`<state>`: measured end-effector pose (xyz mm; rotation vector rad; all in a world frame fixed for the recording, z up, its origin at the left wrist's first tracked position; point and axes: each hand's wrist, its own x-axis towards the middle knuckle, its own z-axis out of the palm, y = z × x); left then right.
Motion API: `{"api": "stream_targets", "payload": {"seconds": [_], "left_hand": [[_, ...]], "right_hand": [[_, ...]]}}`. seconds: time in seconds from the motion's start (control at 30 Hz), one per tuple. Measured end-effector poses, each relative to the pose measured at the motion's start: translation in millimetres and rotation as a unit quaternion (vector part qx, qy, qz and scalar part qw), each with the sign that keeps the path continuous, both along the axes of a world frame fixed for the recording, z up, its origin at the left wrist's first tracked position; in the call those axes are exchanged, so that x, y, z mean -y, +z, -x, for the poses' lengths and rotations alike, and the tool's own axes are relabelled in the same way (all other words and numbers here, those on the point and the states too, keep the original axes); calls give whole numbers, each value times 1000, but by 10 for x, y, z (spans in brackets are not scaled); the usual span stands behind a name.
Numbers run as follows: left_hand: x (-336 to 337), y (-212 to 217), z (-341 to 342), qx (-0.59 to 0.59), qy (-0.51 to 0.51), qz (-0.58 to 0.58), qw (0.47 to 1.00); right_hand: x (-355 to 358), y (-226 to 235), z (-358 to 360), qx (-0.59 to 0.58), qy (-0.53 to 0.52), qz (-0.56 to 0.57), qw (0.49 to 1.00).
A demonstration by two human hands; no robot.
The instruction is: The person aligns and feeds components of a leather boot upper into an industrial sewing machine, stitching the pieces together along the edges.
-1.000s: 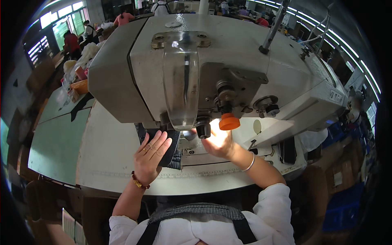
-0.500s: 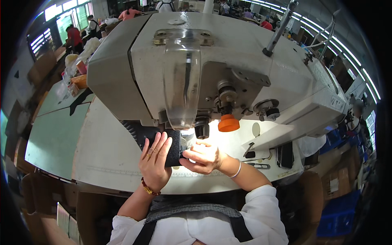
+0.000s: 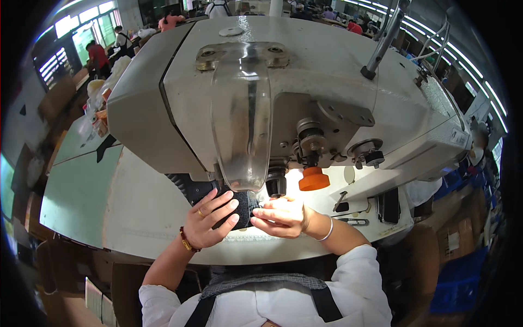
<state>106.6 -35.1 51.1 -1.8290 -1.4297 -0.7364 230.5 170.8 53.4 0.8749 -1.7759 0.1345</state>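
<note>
A black textured fabric piece (image 3: 248,210) with a ribbed far-left edge lies on the pale bed of a large sewing machine (image 3: 327,71), below its clear plastic guard (image 3: 242,131). My left hand (image 3: 208,220) rests on top of the piece, fingers stretched and spread, pressing it down. At the piece's right edge, my right hand (image 3: 286,218) is closed, thumb and fingertips pinching that edge. The needle area is mostly hidden behind the guard and a black cone-shaped part (image 3: 276,182). Bright light washes out some detail near the right fingertips.
An orange knob (image 3: 314,179) hangs from the machine head just above my right hand. On the right of the table lie a small cutter (image 3: 357,222) and a dark flat case (image 3: 388,206). A green board (image 3: 81,191) adjoins at left. Other people work farther back.
The whole view has shifted slightly, with the machine appearing lower. My left fingers now slant more to the right across the black piece. My right hand keeps its pinch at the edge.
</note>
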Motion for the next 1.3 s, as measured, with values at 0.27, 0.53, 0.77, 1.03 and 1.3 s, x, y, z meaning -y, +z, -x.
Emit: {"api": "stream_targets", "payload": {"seconds": [0.27,0.53,0.77,1.03,1.3], "left_hand": [[-48,61,58,22,-9,-14,1000],[-105,145,129,39,-3,-4,999],[-150,105,292,48,6,-4,999],[-180,-49,430,67,69,12,995],[-249,-35,393,123,80,-11,989]], "right_hand": [[-41,-18,37,33,27,24,999],[-40,14,52,41,-35,69,996],[-45,21,107,49,-57,86,993],[-86,20,60,109,-90,116,983],[-59,66,64,126,-118,141,975]]}}
